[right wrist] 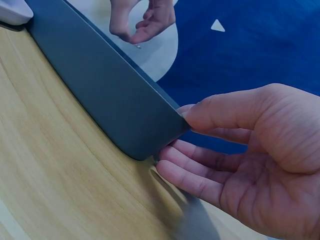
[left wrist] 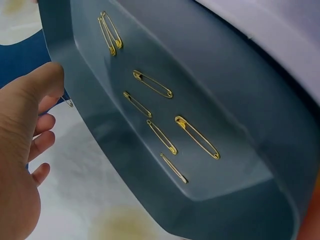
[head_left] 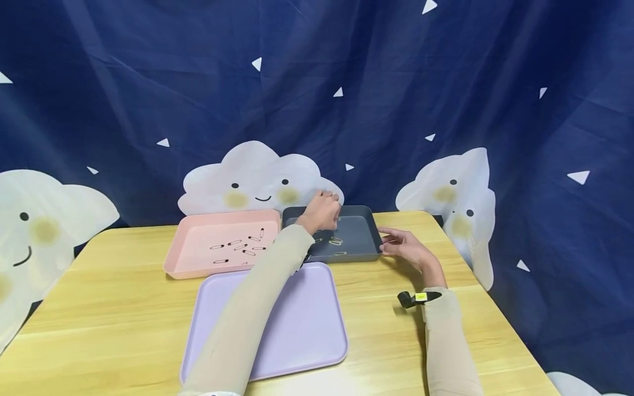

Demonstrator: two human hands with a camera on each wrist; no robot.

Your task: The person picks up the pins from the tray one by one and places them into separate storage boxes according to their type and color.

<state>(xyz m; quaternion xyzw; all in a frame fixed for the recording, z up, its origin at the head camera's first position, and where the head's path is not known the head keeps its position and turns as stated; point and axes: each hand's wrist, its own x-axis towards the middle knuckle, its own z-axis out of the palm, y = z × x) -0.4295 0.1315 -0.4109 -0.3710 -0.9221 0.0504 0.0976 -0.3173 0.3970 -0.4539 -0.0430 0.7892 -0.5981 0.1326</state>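
Observation:
My left hand [head_left: 323, 212] is raised over the dark grey tray [head_left: 364, 228]. In the left wrist view, a small safety pin [left wrist: 68, 102] sticks out from between its thumb and fingers, mostly hidden by them. Several gold safety pins lie spread on the tray's floor, one of them a larger pin [left wrist: 197, 137]. At the tray's right end is my right hand [head_left: 408, 247]. Seen from the right wrist, its thumb pinches the rim at the corner while the other fingers curl beneath and against the wall.
Left of the grey tray stands a pink tray [head_left: 190, 239] with several dark-ended safety pins [head_left: 220, 261]. A flat lilac tray [head_left: 309, 330] lies in front, with my left forearm across it. Behind the wooden table [head_left: 99, 297] hangs a blue cloud-patterned curtain [head_left: 297, 110].

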